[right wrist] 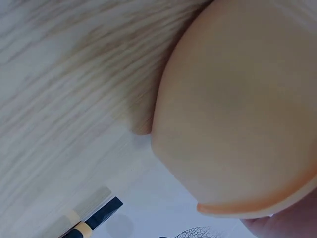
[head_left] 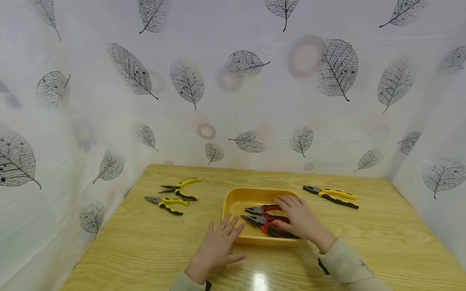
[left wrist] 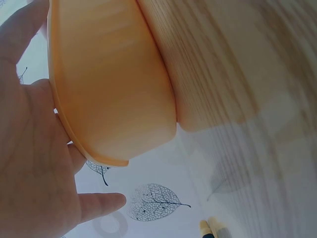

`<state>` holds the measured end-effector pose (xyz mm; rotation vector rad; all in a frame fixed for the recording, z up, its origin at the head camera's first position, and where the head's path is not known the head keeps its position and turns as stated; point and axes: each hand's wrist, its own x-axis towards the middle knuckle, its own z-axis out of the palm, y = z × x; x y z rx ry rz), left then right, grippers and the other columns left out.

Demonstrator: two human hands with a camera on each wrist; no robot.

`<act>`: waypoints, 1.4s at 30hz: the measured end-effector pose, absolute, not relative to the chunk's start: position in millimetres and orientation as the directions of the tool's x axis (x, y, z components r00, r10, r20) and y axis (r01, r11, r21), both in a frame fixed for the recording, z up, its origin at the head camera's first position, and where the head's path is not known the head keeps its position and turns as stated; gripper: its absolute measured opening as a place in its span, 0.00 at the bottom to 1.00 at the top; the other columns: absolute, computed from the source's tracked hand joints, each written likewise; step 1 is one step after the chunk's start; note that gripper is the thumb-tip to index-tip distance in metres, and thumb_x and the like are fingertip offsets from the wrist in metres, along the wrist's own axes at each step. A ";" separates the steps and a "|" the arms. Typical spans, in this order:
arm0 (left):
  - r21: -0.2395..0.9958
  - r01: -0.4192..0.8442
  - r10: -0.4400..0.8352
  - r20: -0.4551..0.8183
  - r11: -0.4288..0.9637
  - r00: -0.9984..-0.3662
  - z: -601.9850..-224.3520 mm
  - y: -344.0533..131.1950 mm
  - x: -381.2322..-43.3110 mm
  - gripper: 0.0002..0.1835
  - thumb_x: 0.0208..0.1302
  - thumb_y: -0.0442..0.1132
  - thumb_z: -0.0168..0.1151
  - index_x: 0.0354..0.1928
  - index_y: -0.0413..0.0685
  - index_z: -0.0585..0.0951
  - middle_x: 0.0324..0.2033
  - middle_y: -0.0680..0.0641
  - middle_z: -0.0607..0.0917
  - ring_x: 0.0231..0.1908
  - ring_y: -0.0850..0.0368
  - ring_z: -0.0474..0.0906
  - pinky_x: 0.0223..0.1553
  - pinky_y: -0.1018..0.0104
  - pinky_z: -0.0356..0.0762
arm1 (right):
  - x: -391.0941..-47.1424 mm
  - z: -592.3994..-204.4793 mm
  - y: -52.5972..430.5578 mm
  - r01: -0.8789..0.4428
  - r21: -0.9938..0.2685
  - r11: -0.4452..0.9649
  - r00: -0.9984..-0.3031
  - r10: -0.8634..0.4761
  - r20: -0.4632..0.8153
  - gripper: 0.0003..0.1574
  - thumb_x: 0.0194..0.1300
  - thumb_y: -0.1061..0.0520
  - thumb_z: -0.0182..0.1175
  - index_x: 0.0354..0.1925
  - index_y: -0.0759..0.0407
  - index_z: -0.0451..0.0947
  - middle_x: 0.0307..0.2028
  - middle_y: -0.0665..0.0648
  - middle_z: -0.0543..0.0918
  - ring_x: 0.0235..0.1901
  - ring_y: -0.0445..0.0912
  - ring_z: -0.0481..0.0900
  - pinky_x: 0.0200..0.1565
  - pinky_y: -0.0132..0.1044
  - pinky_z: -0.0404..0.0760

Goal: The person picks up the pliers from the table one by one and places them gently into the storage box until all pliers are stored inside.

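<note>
Yellow-orange and shallow, the tray (head_left: 255, 240) sits near the middle of the bench (head_left: 138, 250), with red-and-black pliers (head_left: 267, 218) inside it. The pliers lie between the hands: the left hand (head_left: 217, 246) is at the tray's front left corner, its fingers straight and spread, grasping nothing. The right hand (head_left: 299, 216) reaches over the tray's right side, fingers extended above the handles, not visibly clenched; whether its thumb touches or presses them cannot be told.

At least two pliers are in the tray, dark metal noses pointing toward the bench's left edge, handles lying against one another. The tray has rounded corners and a thin rim.

The right hand covers the handle ends, so the exact count is hard to make out. Both wrist views show mostly the tray's outer wall, and the right one catches only a sliver of hand. The bench's front edge is cut off. Yellow-and-black pliers (head_left: 177, 188) lie toward its back left and back right corners.
</note>
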<state>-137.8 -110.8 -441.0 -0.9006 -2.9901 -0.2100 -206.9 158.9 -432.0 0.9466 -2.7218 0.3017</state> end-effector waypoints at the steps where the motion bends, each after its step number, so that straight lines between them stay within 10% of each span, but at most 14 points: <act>1: 0.122 0.550 0.548 0.050 0.826 -0.835 -441.0 -110.7 -137.9 0.42 0.53 0.68 0.48 0.66 0.54 0.57 0.66 0.47 0.53 0.65 0.49 0.41 0.52 0.36 0.53 | -207.2 -432.0 159.9 -0.630 -0.108 0.769 -0.758 -0.580 0.297 0.41 0.55 0.38 0.56 0.60 0.60 0.65 0.55 0.61 0.69 0.55 0.57 0.63 0.52 0.58 0.59; 42: 0.137 0.540 0.541 0.030 0.831 -0.840 -440.7 -109.9 -138.1 0.42 0.53 0.68 0.47 0.67 0.55 0.56 0.66 0.47 0.51 0.65 0.50 0.38 0.53 0.36 0.51 | -218.7 -420.3 204.4 -0.453 -0.112 0.885 -0.867 -0.407 0.289 0.37 0.55 0.45 0.59 0.57 0.64 0.65 0.53 0.66 0.70 0.52 0.61 0.65 0.48 0.63 0.60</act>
